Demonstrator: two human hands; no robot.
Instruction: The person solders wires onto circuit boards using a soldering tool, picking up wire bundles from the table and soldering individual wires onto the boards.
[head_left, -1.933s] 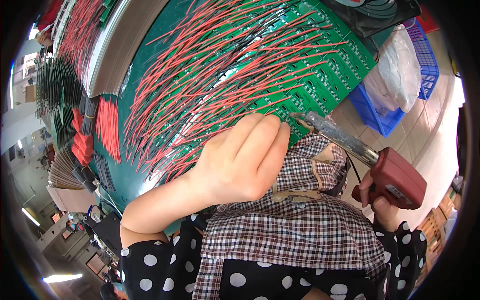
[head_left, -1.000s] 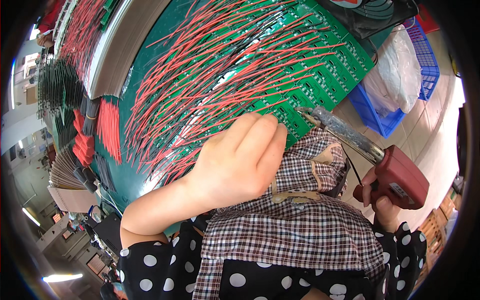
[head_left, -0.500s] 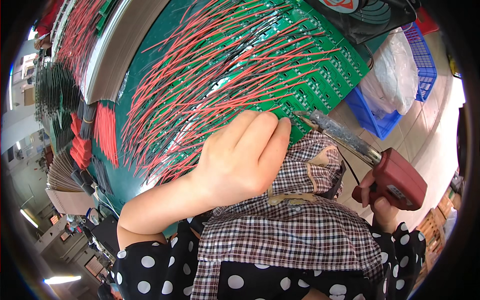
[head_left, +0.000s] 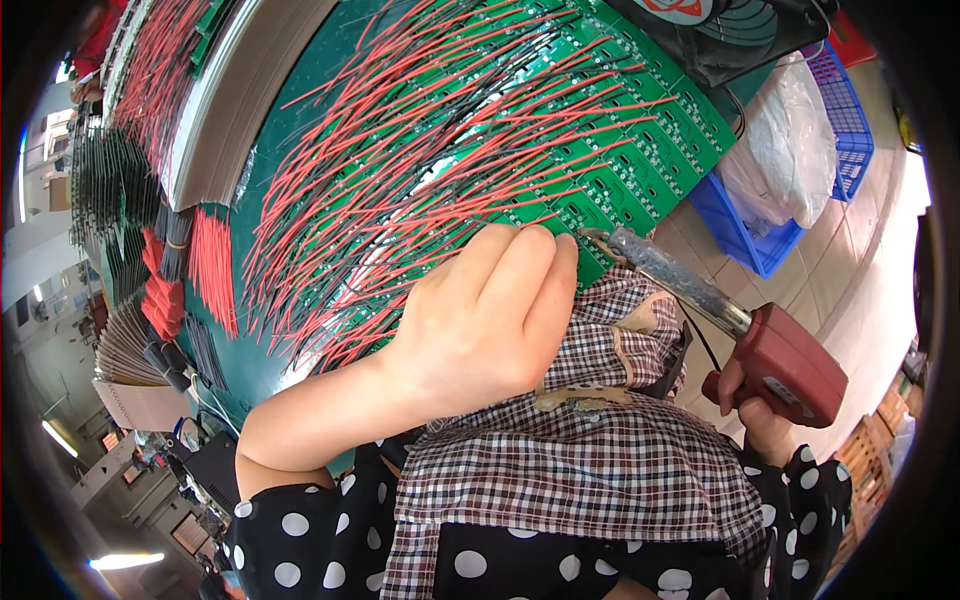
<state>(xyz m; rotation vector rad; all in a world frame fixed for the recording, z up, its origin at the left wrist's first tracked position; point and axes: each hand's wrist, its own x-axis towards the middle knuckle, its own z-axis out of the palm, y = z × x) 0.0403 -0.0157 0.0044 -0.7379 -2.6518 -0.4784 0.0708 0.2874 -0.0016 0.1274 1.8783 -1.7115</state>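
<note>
- Right hand (head_left: 758, 408): fingers wrapped around the dark-red soldering gun (head_left: 793, 365), its tip (head_left: 590, 234) at the near edge of the circuit boards (head_left: 665, 150).
- Left hand (head_left: 485, 312): fingers curled beside the tip; I cannot tell what they pinch.
- Red and black wires (head_left: 390, 190) lie across the boards.

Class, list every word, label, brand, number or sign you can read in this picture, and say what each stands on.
No words or numbers can be read clearly.
Soldering gun: a small pale label on its body, too blurred to read.
Fan: a red and white emblem, cut off by the picture's edge, no legible wording.
Boards: fine white marks, too small to read.
</note>
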